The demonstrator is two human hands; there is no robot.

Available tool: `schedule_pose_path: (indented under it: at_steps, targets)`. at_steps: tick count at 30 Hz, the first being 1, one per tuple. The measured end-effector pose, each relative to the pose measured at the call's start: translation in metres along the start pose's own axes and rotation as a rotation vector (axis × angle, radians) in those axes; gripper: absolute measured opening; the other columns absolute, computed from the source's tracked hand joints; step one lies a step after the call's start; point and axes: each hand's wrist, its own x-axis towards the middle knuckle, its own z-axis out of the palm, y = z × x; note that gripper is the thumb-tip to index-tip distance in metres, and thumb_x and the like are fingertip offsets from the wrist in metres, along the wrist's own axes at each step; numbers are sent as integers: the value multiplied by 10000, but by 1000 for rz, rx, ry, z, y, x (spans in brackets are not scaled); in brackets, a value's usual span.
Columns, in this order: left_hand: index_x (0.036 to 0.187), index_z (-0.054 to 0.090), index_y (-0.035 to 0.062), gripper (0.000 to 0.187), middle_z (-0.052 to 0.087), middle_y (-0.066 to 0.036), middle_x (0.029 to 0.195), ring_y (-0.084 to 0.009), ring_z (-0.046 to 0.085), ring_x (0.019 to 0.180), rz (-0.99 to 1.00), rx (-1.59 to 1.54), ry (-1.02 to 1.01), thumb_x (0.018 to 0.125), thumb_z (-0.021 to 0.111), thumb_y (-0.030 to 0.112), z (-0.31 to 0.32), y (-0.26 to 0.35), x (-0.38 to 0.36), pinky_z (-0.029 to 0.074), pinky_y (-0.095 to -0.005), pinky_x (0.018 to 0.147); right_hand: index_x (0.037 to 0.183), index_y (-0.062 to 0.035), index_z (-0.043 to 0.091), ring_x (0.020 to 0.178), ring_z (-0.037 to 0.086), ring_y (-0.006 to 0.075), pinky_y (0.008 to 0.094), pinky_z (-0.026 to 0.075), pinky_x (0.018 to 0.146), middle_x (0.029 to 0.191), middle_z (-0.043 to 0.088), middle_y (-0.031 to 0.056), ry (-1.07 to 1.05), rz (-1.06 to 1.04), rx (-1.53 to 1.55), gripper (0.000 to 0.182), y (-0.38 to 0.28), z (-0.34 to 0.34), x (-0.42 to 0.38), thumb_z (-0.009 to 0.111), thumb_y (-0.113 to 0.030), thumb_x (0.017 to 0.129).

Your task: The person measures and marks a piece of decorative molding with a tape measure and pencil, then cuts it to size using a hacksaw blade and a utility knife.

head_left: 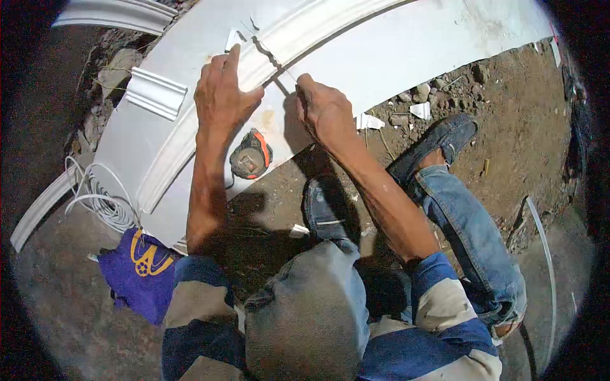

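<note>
A long white cornice moulding (166,166) lies across a white board (406,57). My left hand (222,95) rests flat on the moulding with its fingers stretched, thumb apart and index fingertip beside a small white offcut (234,39). My right hand (323,105) is closed around the near end of a thin blade (288,71), which lies across the moulding to the right of my left hand. A wavy dark shadow runs along the blade. Below my left hand, a black and orange tape measure (251,154) sits on the board.
A short moulding piece (156,93) lies at the left, above a coil of white cable (108,203). A purple cloth (140,273) is on the ground. White scraps (420,110) and stones line the board's lower edge. My shoes (438,146) stand on the dirt.
</note>
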Motion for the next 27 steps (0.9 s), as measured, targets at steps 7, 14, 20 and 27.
schedule_pose_path:
  at_steps: [7, 14, 20, 27]
  targets:
    - [1300, 515, 34, 744, 573, -144, 1118, -323, 555, 1011, -34, 5, -17, 623, 762, 217, -4, 3, 1, 494, -418, 857, 908, -60, 500, 704, 593, 410, 466, 447, 620, 727, 581, 207, 22, -9, -71, 124, -2, -1, -4, 577, -141, 855]
    - [1313, 508, 38, 760, 570, -146, 1146, -326, 554, 1035, 0, -2, 13, 624, 767, 227, 4, -4, -1, 493, -428, 875, 940, -71, 487, 735, 617, 414, 501, 478, 620, 741, 596, 186, 16, -40, -51, 190, 4, 4, -1, 603, -166, 825]
    - [1309, 504, 37, 762, 570, -139, 1135, -330, 553, 1028, -8, -14, 2, 620, 771, 222, -2, 1, -1, 493, -428, 871, 960, -77, 500, 719, 620, 393, 486, 479, 604, 738, 603, 168, 0, -38, 6, 208, 7, 4, -4, 615, -172, 815]
    - [1307, 509, 39, 749, 569, -146, 1132, -331, 551, 1050, -18, -21, 27, 622, 761, 205, 1, -2, -2, 490, -432, 886, 876, -45, 481, 605, 558, 318, 384, 438, 582, 644, 543, 151, 18, -16, 51, 86, 3, -1, -12, 469, -129, 892]
